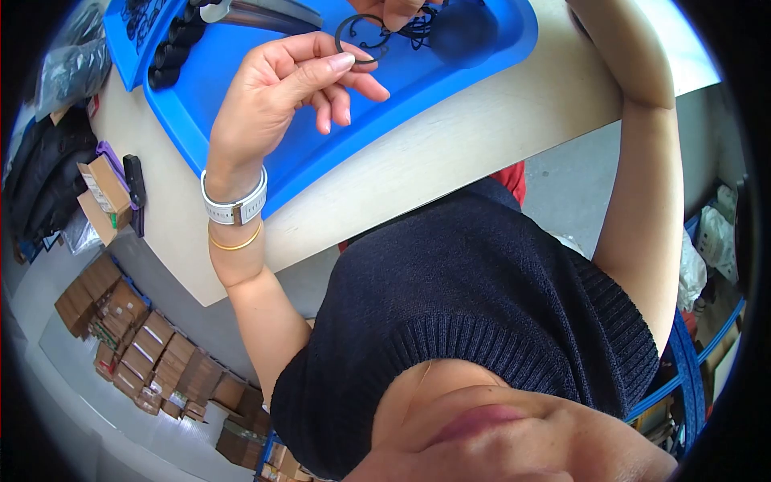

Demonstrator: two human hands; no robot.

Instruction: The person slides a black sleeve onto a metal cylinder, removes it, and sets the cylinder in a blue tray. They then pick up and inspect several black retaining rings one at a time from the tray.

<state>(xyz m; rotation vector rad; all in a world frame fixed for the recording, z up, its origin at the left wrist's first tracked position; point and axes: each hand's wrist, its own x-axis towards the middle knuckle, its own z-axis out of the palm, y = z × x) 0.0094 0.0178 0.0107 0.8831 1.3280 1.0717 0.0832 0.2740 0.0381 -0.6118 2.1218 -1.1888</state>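
My left hand [281,92], with a white watch on its wrist, pinches a thin black ring [338,40] between thumb and index finger. Its other fingers are loosely curled. At the top edge my right hand [399,11] is partly cut off; its fingertips are closed together at the ring's far side, and what they grip is hidden. Both hands are above a blue tray [189,120]. Behind the ring lie several thin black rings [418,30] in a tangle, beside a dark round, blurred thing [464,32].
Black cylindrical parts [170,55] line the tray's left side, near a grey metal piece [257,14]. A smaller blue bin [124,48] adjoins it. The pale tabletop [482,153] ends in front of my body. Cardboard boxes [152,353] are stacked on the left.
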